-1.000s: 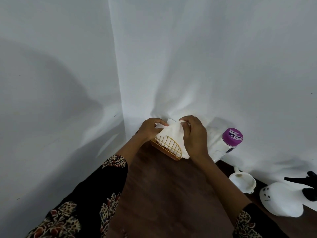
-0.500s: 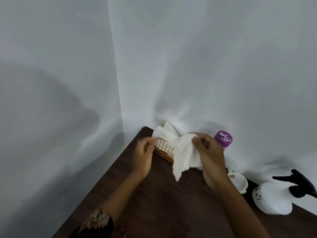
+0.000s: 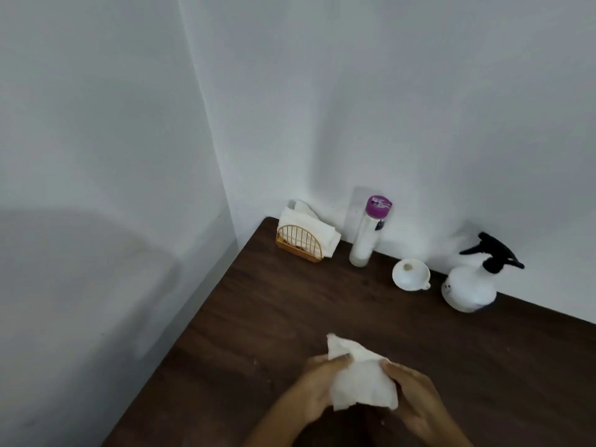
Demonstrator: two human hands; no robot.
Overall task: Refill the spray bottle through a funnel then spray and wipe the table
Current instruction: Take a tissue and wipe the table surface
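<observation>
Over the table, both hands, left and right, grip a tissue; sprayer and funnel stand apart by the wall, so wiping seems next.

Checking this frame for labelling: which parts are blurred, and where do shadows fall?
Head view: both hands, left and right, and the white paper tissue they hold are motion-smeared; the purple-capped clear bottle and white spray bottle with black trigger are sharper; a broad soft shadow darkens the left wall.
</observation>
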